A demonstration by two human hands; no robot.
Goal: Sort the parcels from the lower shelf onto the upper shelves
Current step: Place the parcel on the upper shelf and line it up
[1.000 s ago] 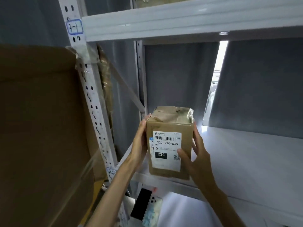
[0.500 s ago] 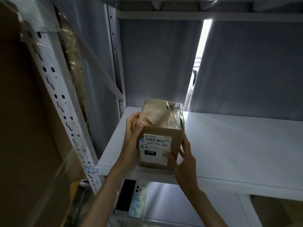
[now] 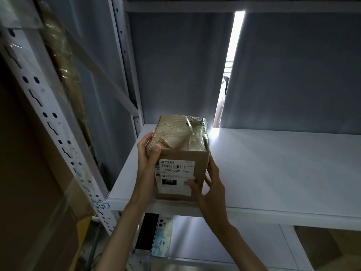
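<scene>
A brown cardboard parcel (image 3: 180, 145) wrapped in clear tape stands upright at the front left of the white shelf (image 3: 273, 173). Its white label reads 220-220-C40 and faces me. My left hand (image 3: 147, 159) grips its left side, thumb on the front top corner. On the parcel's right side, my right hand (image 3: 208, 184) holds the lower front corner, with the thumb on the label. The parcel's base rests on the shelf near the front edge.
A perforated white upright (image 3: 58, 137) runs diagonally at left, with a large brown carton (image 3: 29, 173) beside it. Two phones (image 3: 154, 235) lie on the level below. Another carton (image 3: 328, 243) shows at the lower right. Grey curtains hang behind, with a bright gap.
The parcel has come down onto the shelf's front left. The camera tilted downward, so more of the shelf top and the level below show. Both hands stay on the parcel.
</scene>
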